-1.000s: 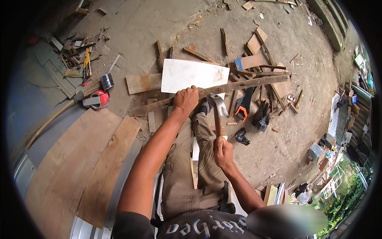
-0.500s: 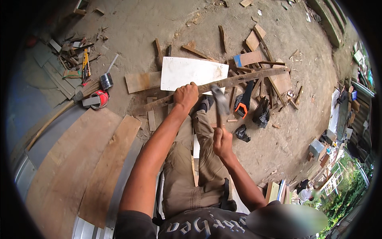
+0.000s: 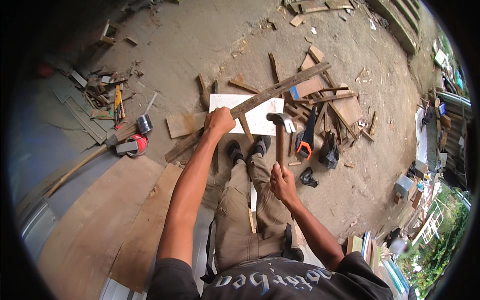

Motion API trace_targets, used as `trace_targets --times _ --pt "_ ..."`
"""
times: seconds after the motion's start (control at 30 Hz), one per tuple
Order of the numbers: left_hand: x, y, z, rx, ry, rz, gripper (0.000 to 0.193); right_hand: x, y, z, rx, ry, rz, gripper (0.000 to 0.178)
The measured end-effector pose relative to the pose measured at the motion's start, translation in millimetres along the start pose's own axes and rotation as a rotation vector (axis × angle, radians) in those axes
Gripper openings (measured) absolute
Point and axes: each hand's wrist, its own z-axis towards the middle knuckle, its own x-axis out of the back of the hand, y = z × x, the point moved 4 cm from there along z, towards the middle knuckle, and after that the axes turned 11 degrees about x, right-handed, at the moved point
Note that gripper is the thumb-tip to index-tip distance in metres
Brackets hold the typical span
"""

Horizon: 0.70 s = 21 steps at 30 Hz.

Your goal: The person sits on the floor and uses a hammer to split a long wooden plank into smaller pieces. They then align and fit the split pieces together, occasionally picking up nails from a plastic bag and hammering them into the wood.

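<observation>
My left hand is closed around a long, worn wooden batten, which slants from lower left to upper right. A white board with small holes lies beneath it, partly covered by the batten. In my right hand is a claw hammer, held by its wooden handle with the metal head up. The hammer head is apart from the batten, in front of the white board's near right edge. My shoes stand just below the board.
A handsaw with an orange-and-black handle and a black plastic bag lie to the right. Scrap wood is scattered behind them. At left are a metal can, a red round container, a long wooden pole and large plywood sheets.
The batten's right end has swung up and away, now lying more steeply across the white board. The hammer, blurred earlier near the batten, has drawn back toward me and is now sharp.
</observation>
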Motion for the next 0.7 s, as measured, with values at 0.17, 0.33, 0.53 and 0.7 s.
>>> trace_targets --times 0.17,0.33,0.53,0.7 --pt "64.0 -63.3 -43.9 -0.072 -0.080 -0.650 0.014 20.5 -44.1 -21.7 0.237 0.252 -0.019 0.035" --pt "122.9 -54.6 -145.4 -0.119 -0.110 -1.240 0.016 32.4 -104.6 -48.6 0.340 0.474 0.134 0.036" --pt "133.4 -16.6 -213.2 -0.278 -0.036 -1.387 0.019 38.3 -216.2 -62.8 0.708 0.499 0.323 0.053" --pt "144.3 -7.6 -248.3 -0.445 0.079 -1.466 0.022 32.1 -260.1 -69.3 0.666 0.411 0.591 0.035"
